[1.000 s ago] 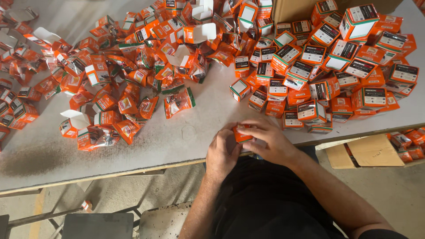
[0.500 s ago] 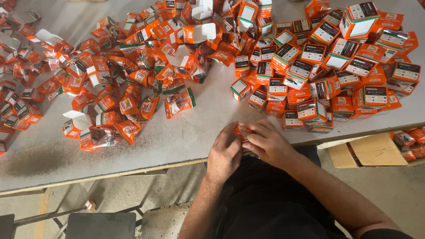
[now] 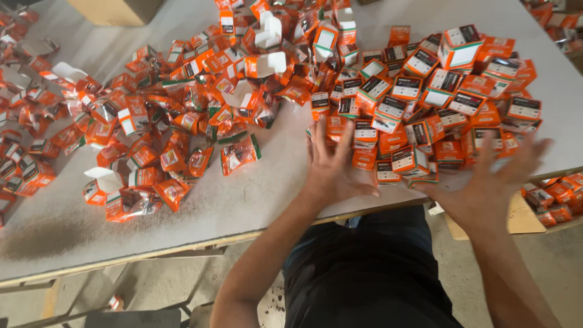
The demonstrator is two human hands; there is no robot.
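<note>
A pale grey table [image 3: 255, 200] on a concrete floor carries two masses of small orange cartons: a loose scatter of open cartons and foil packets [image 3: 170, 121] from nine to twelve o'clock, and a tighter heap of closed cartons [image 3: 437, 103] from one to three o'clock. Both hands are spread wide and pinch nothing; the left hand [image 3: 331, 161] lies at the heap's near-left edge, touching cartons there, while the right hand [image 3: 495, 182] is just beside its near-right edge, past the table's rim. The step looks like gathering or pushing the closed heap together; it calls for both palms pressing inward evenly so no carton slips off the near edge.
</note>
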